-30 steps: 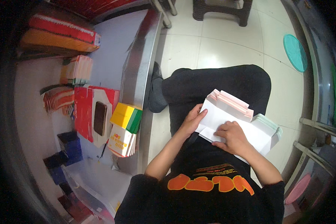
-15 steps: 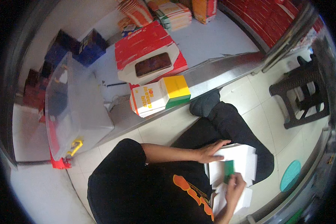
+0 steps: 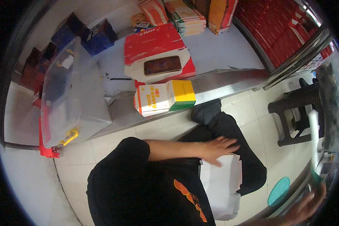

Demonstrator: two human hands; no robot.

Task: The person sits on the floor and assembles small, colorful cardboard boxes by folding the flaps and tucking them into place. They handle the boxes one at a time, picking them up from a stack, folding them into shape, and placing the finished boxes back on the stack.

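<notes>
On my lap lies a sheet of white folded cardboard, like an opened-out box blank with creased flaps. Over its upper edge rests my left hand, open, fingers spread and holding nothing. Out at the far lower right is my right hand, blurred by motion. At its fingertips is a long, thin white strip with a green end; the fingers look closed on that end. What the strip is made of is too smeared to make out.
A made-up white, yellow and green box sits at the bench edge. Behind it a phone lies on red-and-white cardboard. A clear plastic bin stands left. To the right are a dark stool and a teal round lid on the floor.
My right hand has swung from the white cardboard out to the far right with the strip. My left hand has stayed over the cardboard, its fingers now more spread. The view has shifted slightly.
</notes>
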